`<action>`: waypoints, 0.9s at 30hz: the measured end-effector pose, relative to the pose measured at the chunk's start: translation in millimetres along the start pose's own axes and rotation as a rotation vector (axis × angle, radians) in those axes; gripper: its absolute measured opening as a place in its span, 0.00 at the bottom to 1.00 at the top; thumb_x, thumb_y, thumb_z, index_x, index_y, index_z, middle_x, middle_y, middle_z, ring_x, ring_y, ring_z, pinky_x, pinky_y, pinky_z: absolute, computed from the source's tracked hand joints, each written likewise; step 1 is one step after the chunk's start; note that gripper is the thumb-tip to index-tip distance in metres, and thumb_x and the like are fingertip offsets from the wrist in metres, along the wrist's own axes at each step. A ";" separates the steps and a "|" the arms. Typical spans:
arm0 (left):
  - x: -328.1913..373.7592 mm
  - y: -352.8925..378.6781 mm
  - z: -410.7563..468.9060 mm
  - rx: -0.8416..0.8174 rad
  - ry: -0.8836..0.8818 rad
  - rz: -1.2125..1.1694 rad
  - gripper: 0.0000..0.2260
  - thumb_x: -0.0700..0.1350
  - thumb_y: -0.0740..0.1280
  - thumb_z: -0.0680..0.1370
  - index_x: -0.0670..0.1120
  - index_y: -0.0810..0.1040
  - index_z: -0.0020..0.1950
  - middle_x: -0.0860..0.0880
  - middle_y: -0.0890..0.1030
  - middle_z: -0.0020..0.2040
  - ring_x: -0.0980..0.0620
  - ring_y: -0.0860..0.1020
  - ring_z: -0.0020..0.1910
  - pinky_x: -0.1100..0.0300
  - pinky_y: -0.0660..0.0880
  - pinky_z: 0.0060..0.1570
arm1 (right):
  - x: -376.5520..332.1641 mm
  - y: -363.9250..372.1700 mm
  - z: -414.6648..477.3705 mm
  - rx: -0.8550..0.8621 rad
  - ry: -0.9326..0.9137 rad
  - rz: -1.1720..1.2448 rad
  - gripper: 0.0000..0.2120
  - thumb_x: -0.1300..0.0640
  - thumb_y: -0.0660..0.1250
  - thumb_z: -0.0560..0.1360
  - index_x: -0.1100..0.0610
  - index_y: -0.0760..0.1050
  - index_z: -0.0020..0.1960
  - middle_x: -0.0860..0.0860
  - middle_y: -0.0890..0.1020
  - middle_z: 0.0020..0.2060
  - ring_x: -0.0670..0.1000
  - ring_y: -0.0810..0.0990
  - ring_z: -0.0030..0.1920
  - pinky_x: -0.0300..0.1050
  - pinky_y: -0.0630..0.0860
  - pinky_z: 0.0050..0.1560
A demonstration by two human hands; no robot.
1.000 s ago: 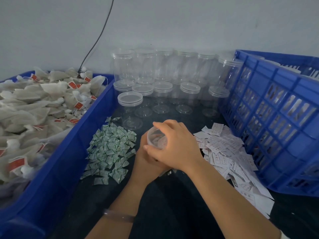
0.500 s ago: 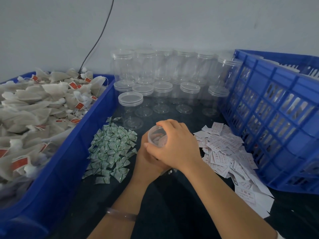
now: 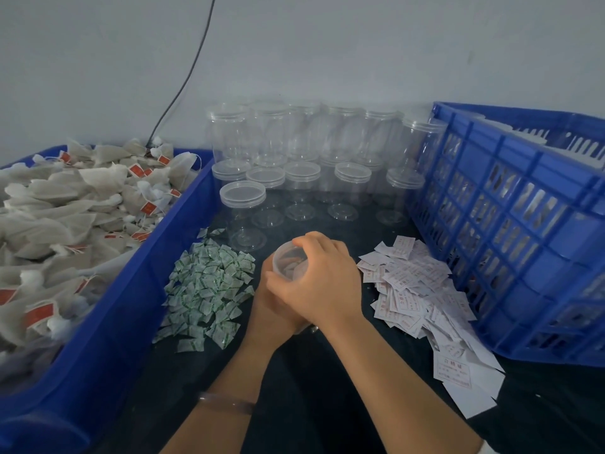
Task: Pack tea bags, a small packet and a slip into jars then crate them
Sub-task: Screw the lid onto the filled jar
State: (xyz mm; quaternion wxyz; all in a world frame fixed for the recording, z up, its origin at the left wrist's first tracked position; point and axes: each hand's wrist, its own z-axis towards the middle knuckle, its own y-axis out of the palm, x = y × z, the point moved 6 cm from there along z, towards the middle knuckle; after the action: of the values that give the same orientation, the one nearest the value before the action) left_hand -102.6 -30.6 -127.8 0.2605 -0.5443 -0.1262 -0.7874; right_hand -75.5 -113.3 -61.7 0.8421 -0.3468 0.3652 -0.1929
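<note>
Now your right hand (image 3: 322, 283) curls over the top of the jar (image 3: 288, 262) while your left hand (image 3: 271, 309) grips its body underneath. Its long axis tilts, mouth up and away from you. Slips (image 3: 412, 290) right of your right hand carry unreadable red print.

Dim, flat indoor light with a cool bluish cast and no clear source direction. Shadows are soft and barely readable on the black surface (image 3: 304, 404), which swallows detail. Hands (image 3: 320, 283) evenly lit, skin not blown out. Weak highlights on lids of clear jars (image 3: 242, 194), no hard glare; held jar (image 3: 288, 267) looks hazy. Wall (image 3: 327, 44) greyer toward top-left. Wide-angle bend on blue crate (image 3: 491, 165) and blue bin (image 3: 131, 290). Soft overall, with compression smear; print on slips (image 3: 409, 283) mostly unreadable. Lower-left corner blurred.
</note>
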 end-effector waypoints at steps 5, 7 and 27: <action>13.8 -1.5 -6.1 0.007 0.014 -0.039 0.16 0.53 0.72 0.64 0.68 0.77 0.49 0.61 0.83 0.45 0.62 0.82 0.44 0.69 0.77 0.40 | 1.2 1.0 -9.7 -0.106 0.059 0.063 0.29 0.37 0.70 0.69 0.49 0.73 0.65 0.47 0.67 0.72 0.52 0.65 0.69 0.49 0.71 0.63; 13.4 -2.5 -12.0 0.033 -0.004 -0.111 0.18 0.45 0.78 0.65 0.60 0.79 0.51 0.51 0.83 0.48 0.61 0.82 0.45 0.65 0.79 0.43 | 5.1 -1.9 -22.9 -0.152 0.090 0.166 0.31 0.36 0.70 0.68 0.45 0.69 0.67 0.46 0.58 0.75 0.50 0.63 0.71 0.46 0.70 0.64; 291.4 167.3 15.8 -0.531 0.619 -0.473 0.45 0.28 0.66 0.71 0.47 0.42 0.78 0.40 0.75 0.57 0.53 0.80 0.47 0.58 0.76 0.51 | 24.7 -334.6 -3.5 0.768 -0.300 0.241 0.39 0.45 0.77 0.65 0.55 0.65 0.69 0.41 0.70 0.62 0.38 0.71 0.62 0.30 0.70 0.60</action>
State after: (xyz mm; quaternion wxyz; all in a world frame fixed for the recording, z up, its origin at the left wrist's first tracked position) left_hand -77.7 -241.7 132.8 -0.0488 -0.2878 0.0426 -0.9555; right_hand -85.9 -358.3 167.2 0.9704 0.0132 0.1784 -0.1624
